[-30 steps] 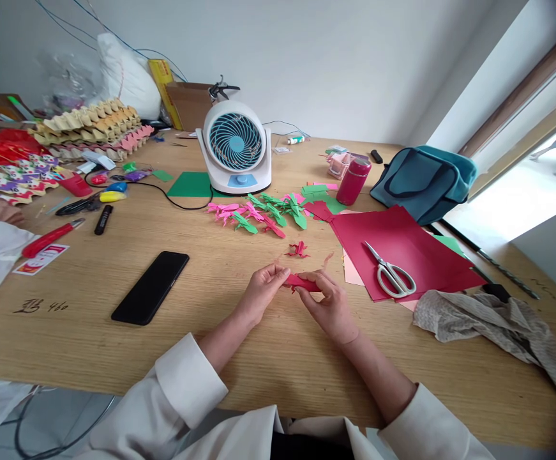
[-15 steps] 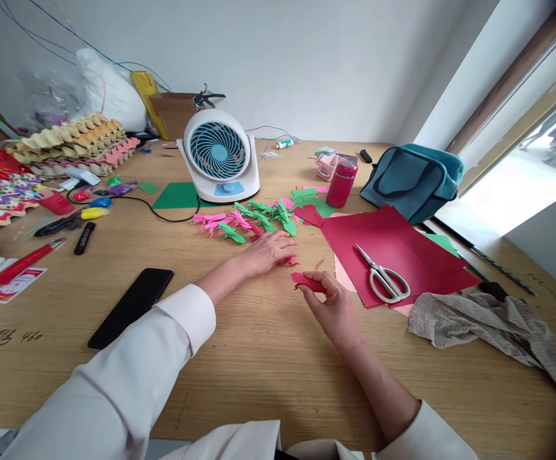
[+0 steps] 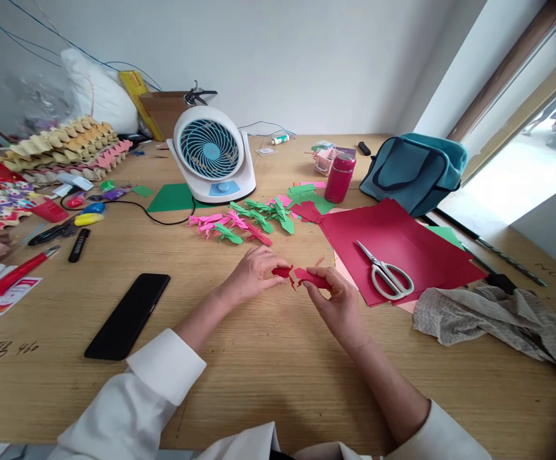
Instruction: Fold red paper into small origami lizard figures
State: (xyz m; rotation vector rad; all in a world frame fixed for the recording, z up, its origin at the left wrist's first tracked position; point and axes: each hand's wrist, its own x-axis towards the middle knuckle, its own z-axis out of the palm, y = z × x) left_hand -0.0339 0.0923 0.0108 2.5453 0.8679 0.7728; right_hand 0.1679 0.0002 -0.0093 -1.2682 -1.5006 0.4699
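Note:
My left hand [image 3: 253, 276] pinches a small red cut-paper piece [image 3: 281, 272] with thin, ragged strips hanging off it. Close by on the right, my right hand [image 3: 339, 300] grips a folded red paper piece [image 3: 312, 276] between thumb and fingers. The facing ends of the two pieces nearly meet above the wooden table; whether they touch I cannot tell. Just beyond my hands lie several folded cut-paper shapes: green ones [image 3: 282, 217], pink ones [image 3: 207, 223] and a red one [image 3: 259, 234].
White-handled scissors [image 3: 391, 281] rest on red paper sheets [image 3: 354, 233] at the right, beside a grey cloth [image 3: 450, 313]. A black phone [image 3: 127, 316] lies at left. Farther back stand a fan [image 3: 213, 153], a red flask [image 3: 339, 177] and a teal bag [image 3: 412, 172].
My left hand has drawn back from the pile of paper shapes toward my right hand, holding a red piece. A red shape at the pile is now uncovered. The right hand has barely moved.

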